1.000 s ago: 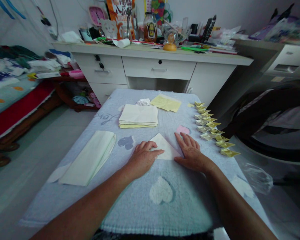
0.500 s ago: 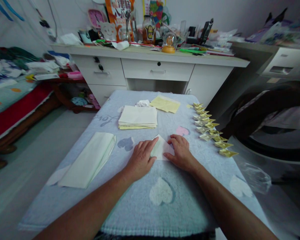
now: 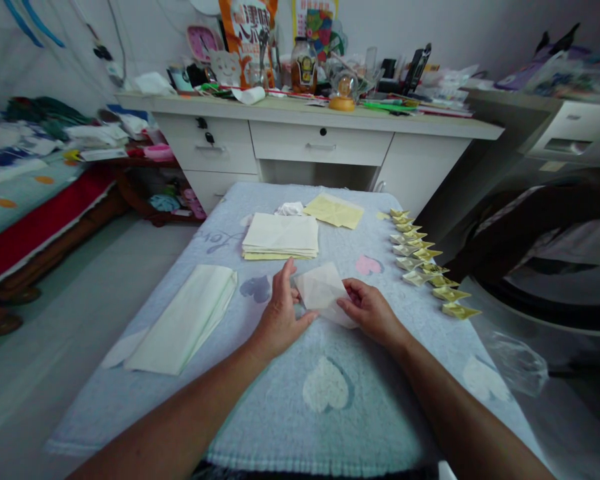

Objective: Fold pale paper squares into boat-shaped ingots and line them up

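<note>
A small folded white paper [image 3: 323, 288] is tilted up off the cloth in front of me. My right hand [image 3: 373, 308] pinches its right side between thumb and fingers. At the paper's left edge is my left hand [image 3: 281, 310], open, with thumb and fingers apart. Beyond the hands lies a stack of white and yellow paper sheets [image 3: 280, 235]. A thick folded bundle of pale paper [image 3: 185, 320] rests to the left. Along the right side of the table stand several small folded paper boats [image 3: 450, 294], yellow and white.
A light blue patterned cloth [image 3: 260, 413] covers the table. Yellow sheets [image 3: 335, 211] and a crumpled white tissue [image 3: 290, 209] lie at the back. Behind is a cluttered white desk [image 3: 320, 143]. A washing machine [image 3: 570, 133] stands at right, a bed [image 3: 35, 193] at left.
The paper has been lifted from flat on the cloth and turned. My left hand has come off its top and tilted sideways; my right hand now pinches the right side.
</note>
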Available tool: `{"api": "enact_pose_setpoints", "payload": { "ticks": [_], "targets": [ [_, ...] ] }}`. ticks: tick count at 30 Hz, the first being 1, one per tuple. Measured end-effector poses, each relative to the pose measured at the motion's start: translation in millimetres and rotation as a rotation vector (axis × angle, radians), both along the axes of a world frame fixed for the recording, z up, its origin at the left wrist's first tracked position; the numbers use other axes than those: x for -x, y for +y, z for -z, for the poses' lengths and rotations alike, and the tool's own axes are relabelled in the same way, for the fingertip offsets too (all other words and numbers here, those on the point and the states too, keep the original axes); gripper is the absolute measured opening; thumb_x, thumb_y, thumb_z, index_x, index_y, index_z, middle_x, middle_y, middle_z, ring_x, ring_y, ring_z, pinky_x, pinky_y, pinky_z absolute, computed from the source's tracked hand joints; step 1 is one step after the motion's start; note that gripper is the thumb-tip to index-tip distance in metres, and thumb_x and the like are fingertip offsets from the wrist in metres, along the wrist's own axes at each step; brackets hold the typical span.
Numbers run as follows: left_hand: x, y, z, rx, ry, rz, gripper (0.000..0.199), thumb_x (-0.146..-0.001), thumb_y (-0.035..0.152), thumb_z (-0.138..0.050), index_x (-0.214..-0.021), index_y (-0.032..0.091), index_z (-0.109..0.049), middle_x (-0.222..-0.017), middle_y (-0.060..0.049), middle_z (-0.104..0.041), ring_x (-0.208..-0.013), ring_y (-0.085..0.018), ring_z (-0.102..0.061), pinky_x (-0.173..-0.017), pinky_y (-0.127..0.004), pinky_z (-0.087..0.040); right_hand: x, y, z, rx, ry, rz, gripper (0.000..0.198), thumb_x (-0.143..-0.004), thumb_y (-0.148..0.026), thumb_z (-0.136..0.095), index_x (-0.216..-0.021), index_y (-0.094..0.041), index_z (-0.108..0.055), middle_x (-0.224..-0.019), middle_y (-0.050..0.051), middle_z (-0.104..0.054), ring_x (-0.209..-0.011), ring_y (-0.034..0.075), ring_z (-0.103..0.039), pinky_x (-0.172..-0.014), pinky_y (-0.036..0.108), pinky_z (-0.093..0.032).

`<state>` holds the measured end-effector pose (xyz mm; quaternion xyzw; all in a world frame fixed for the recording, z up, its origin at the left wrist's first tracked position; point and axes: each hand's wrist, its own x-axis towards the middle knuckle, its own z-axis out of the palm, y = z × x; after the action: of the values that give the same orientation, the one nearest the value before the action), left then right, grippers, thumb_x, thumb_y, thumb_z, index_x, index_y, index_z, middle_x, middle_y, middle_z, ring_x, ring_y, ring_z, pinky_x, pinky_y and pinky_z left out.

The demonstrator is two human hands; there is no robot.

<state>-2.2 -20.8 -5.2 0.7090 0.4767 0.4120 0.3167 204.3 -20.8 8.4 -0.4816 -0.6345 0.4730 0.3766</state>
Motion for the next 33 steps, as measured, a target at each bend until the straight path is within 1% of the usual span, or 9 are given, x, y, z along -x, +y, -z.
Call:
{"api": "enact_pose_setpoints", "payload": {
  "ticks": [3, 5, 8, 10, 13, 17, 24, 27, 33],
  "targets": [
    [-1.3, 0.6, -2.4, 0.105, -0.176, -0.047, 0.107, -0.069, 0.015, -0.070, -0.147, 0.036, 0.000, -0.138, -0.012, -0.034, -0.072, -0.006, -0.057, -0.074, -0.030, -0.051, 1.4, 0.9, 2.0, 0.110, 0.190, 0.021, 0.021, -0.078, -0.037, -0.064, -0.084, -0.019, -0.057, -0.075, -0.001, -0.060, -0.064, 0.013, -0.054, -0.058, 0.024, -0.041],
    [-1.0, 2.4, -3.5, 0.203, -0.324, -0.022, 0.102, -0.072, 0.018, -0.069, -0.146, 0.035, -0.001, -0.128, -0.009, -0.045, -0.069, -0.006, -0.058, -0.071, -0.027, -0.050, 3.2, 1.2, 3.2, 0.156, 0.298, 0.047, 0.027, -0.075, -0.040, -0.069, -0.083, -0.019, -0.055, -0.075, -0.001, -0.061, -0.062, 0.012, -0.054, -0.056, 0.023, -0.041],
    [0.2, 6.0, -5.2, 0.355, -0.545, 0.074, 0.093, -0.075, 0.024, -0.068, -0.146, 0.028, -0.008, -0.097, -0.002, -0.060, -0.072, -0.010, -0.061, -0.071, -0.026, -0.048, 7.0, 0.4, 3.0, 0.177, 0.381, 0.061, 0.032, -0.072, -0.042, -0.073, -0.085, -0.019, -0.056, -0.080, 0.000, -0.064, -0.066, 0.014, -0.057, -0.061, 0.025, -0.044],
    [0.8, 7.8, -7.5, 0.426, -0.629, 0.095, 0.085, -0.075, 0.026, -0.069, -0.143, 0.022, -0.018, -0.082, 0.002, -0.062, -0.072, -0.012, -0.062, -0.072, -0.026, -0.047, 9.3, -1.4, 0.3, 0.181, 0.414, 0.009, 0.034, -0.072, -0.042, -0.074, -0.091, -0.019, -0.057, -0.087, 0.002, -0.067, -0.074, 0.015, -0.060, -0.071, 0.028, -0.047],
    [1.5, 8.8, -12.7, 0.467, -0.669, 0.080, 0.076, -0.074, 0.026, -0.070, -0.137, 0.019, -0.029, -0.075, 0.003, -0.063, -0.067, -0.012, -0.061, -0.068, -0.024, -0.046, 10.4, -5.5, -6.2, 0.227, 0.405, -0.146, 0.036, -0.072, -0.042, -0.074, -0.096, -0.019, -0.060, -0.094, 0.003, -0.068, -0.084, 0.018, -0.062, -0.083, 0.033, -0.047],
    [3.5, 7.8, -16.9, 0.469, -0.692, 0.086, 0.071, -0.074, 0.023, -0.067, -0.135, 0.021, -0.031, -0.075, 0.004, -0.059, -0.063, -0.011, -0.058, -0.062, -0.022, -0.044, 6.3, -8.6, -11.3, 0.225, 0.370, -0.165, 0.032, -0.076, -0.046, -0.069, -0.089, -0.018, -0.061, -0.080, 0.001, -0.064, -0.069, 0.014, -0.057, -0.066, 0.026, -0.045],
    [2.8, 4.0, -11.9, 0.419, -0.485, 0.177, 0.071, -0.076, 0.019, -0.063, -0.138, 0.026, -0.028, -0.084, 0.004, -0.055, -0.057, -0.005, -0.051, -0.055, -0.017, -0.039, 3.4, -4.1, -7.5, 0.177, 0.339, 0.054, 0.040, -0.076, -0.044, -0.068, -0.105, -0.022, -0.052, -0.074, -0.002, -0.055, -0.061, 0.012, -0.051, -0.055, 0.023, -0.039],
    [0.8, 2.1, -9.2, 0.349, -0.322, 0.160, 0.069, -0.078, 0.017, -0.059, -0.139, 0.025, -0.029, -0.089, 0.002, -0.055, -0.057, -0.004, -0.050, -0.055, -0.017, -0.040, 4.2, -3.6, -4.9, 0.040, 0.091, 0.097, 0.041, -0.077, -0.037, -0.066, -0.112, -0.020, -0.052, -0.070, -0.004, -0.049, -0.063, 0.013, -0.049, -0.058, 0.024, -0.038],
    [0.5, 1.3, -2.0, 0.112, 0.071, 0.114, 0.054, -0.077, 0.012, -0.057, -0.129, 0.023, -0.043, -0.106, -0.003, -0.057, -0.062, -0.007, -0.052, -0.067, -0.026, -0.048, 6.9, -5.6, 0.0, -0.172, -0.407, 0.167, 0.049, -0.076, -0.025, -0.063, -0.122, -0.018, -0.050, -0.083, 0.001, -0.055, -0.077, 0.017, -0.052, -0.073, 0.031, -0.042]
  ]
}}
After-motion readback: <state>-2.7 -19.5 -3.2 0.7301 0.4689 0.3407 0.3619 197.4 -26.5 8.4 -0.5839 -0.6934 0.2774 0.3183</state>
